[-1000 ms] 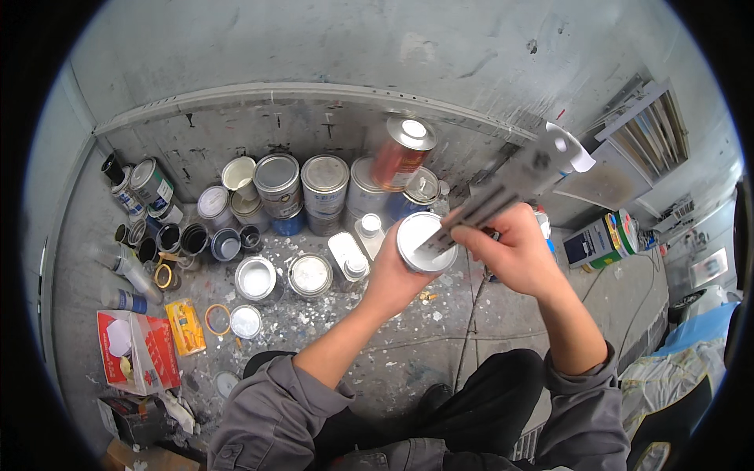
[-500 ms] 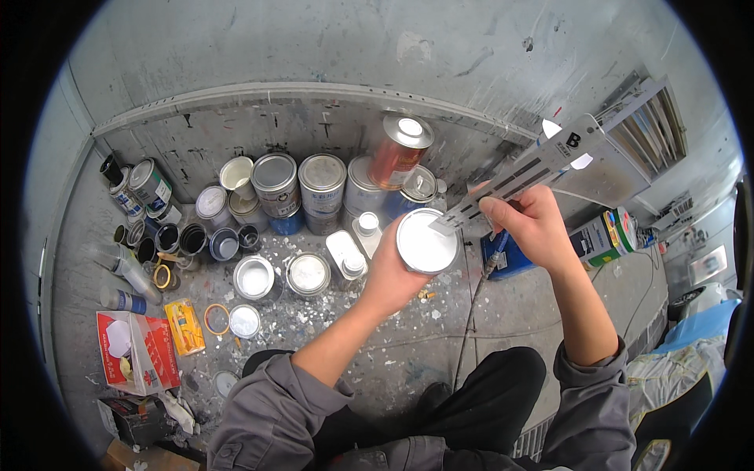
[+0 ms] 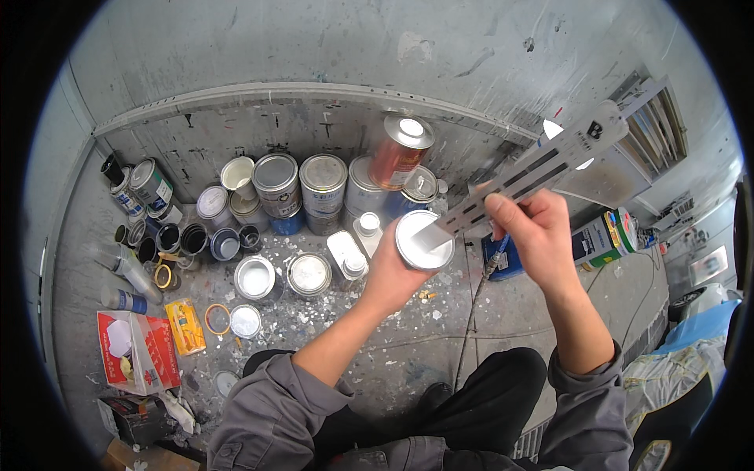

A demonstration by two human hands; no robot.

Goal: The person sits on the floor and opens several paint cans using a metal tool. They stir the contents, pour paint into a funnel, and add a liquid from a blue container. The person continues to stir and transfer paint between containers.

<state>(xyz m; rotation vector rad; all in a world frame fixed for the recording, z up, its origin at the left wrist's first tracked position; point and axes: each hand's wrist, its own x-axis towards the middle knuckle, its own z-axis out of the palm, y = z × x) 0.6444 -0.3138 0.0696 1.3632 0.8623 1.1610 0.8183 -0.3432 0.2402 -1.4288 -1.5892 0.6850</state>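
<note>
My left hand (image 3: 390, 271) grips a small round can of white paint (image 3: 422, 239), held up in front of me with its open top facing the camera. My right hand (image 3: 534, 231) holds a long flat grey stirring stick with slots (image 3: 542, 169). The stick's lower end dips into the white paint. Its upper end points up and to the right, toward the wall.
Several paint cans (image 3: 322, 180) stand in rows against the grey wall, an orange-brown one (image 3: 399, 153) on top. Open small tins (image 3: 255, 276) and lids lie on the paint-spattered floor. A red and white carton (image 3: 129, 349) sits left. A blue box (image 3: 503, 259) and a green-rimmed container (image 3: 616, 231) sit right.
My right hand has risen and drawn right, tilting the stick more upright in the can. My left hand lifted the can slightly, turning its white top toward the camera.
</note>
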